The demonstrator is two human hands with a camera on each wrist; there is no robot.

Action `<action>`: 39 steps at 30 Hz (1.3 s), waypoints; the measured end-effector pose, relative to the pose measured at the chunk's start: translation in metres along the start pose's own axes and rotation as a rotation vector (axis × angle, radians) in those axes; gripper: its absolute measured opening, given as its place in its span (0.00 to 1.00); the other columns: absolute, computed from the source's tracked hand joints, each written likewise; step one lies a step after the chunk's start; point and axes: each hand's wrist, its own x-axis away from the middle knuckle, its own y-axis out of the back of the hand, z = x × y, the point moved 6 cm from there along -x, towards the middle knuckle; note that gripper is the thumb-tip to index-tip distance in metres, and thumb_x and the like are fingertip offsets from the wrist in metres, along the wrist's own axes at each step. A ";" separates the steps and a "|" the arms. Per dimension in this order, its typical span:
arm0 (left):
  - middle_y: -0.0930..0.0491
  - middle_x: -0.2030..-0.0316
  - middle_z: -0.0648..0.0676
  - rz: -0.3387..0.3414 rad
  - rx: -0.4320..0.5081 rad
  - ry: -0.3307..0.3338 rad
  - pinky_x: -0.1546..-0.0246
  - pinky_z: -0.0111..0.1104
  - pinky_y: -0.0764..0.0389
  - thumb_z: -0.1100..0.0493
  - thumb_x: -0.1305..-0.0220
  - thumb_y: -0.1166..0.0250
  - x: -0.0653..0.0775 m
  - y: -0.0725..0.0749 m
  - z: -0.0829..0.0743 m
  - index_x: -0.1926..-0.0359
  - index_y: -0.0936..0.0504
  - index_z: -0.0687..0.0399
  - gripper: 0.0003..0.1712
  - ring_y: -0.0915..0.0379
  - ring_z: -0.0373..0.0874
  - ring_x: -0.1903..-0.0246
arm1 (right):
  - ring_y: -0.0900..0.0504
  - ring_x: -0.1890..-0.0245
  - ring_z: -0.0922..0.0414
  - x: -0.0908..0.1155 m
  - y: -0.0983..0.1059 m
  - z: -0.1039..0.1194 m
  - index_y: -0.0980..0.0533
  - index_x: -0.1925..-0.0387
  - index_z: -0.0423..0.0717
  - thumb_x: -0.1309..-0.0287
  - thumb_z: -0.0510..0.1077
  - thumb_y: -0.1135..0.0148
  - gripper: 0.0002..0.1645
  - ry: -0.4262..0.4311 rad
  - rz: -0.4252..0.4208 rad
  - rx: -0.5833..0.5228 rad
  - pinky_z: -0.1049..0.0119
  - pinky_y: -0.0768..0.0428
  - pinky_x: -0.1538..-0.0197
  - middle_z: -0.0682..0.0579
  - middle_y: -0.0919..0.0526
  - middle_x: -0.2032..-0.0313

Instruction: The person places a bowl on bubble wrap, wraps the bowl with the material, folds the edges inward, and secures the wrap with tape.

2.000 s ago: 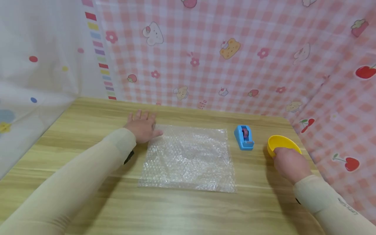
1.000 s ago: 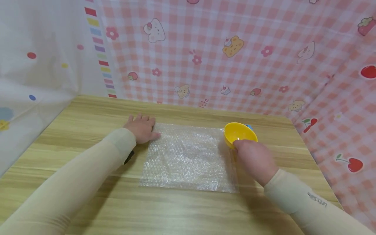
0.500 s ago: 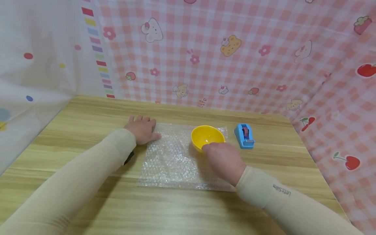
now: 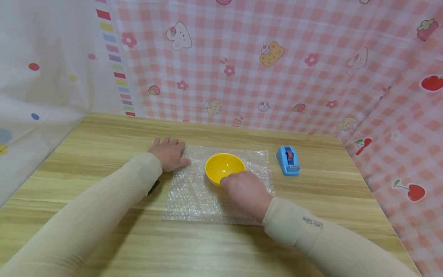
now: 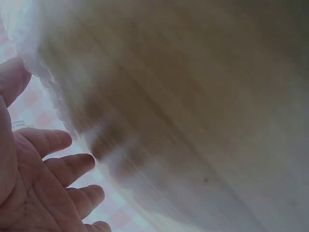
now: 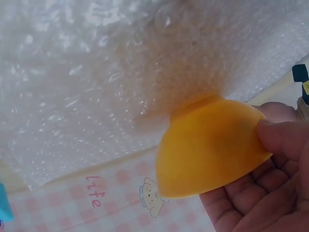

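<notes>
head: wrap (image 4: 199, 194) laid flat; right hand (image 4: 246, 192) grips bowl (image 4: 221, 166) over it, unreleased; left hand (image 4: 169, 155) spread at wrap's left edge; tape (image 4: 288, 163) right of wrap, untouched.

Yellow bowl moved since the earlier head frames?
Yes, left: the yellow bowl went from right of the blue tape dispenser to left of it, over the bubble wrap.

bowl (image 4: 223, 166): yellow | tape dispenser (image 4: 287, 164): blue | backdrop (image 4: 238, 46): pink-white gingham | tabletop (image 4: 187, 246): tan woodgrain
</notes>
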 end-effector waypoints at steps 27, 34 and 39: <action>0.41 0.20 0.67 0.001 -0.013 0.012 0.21 0.68 0.58 0.35 0.24 0.42 -0.003 0.000 -0.005 0.21 0.35 0.58 0.44 0.53 0.72 0.20 | 0.23 0.74 0.58 0.001 -0.008 0.001 0.14 0.63 0.48 0.38 0.38 0.27 0.03 0.048 -0.016 0.044 0.61 0.15 0.59 0.54 0.12 0.70; 0.41 0.20 0.67 0.002 0.004 0.009 0.21 0.68 0.58 0.36 0.24 0.40 -0.004 0.001 -0.006 0.21 0.35 0.57 0.43 0.54 0.72 0.20 | 0.23 0.75 0.58 0.000 -0.008 0.001 0.14 0.62 0.48 0.36 0.37 0.29 0.03 0.051 -0.007 0.056 0.61 0.15 0.60 0.54 0.11 0.69; 0.38 0.21 0.66 -0.028 0.001 -0.017 0.21 0.68 0.54 0.37 0.25 0.38 -0.006 0.003 -0.007 0.24 0.31 0.58 0.41 0.49 0.70 0.20 | 0.22 0.74 0.58 0.000 -0.008 0.001 0.14 0.62 0.48 0.34 0.35 0.30 0.05 0.054 -0.005 0.057 0.61 0.15 0.59 0.54 0.11 0.69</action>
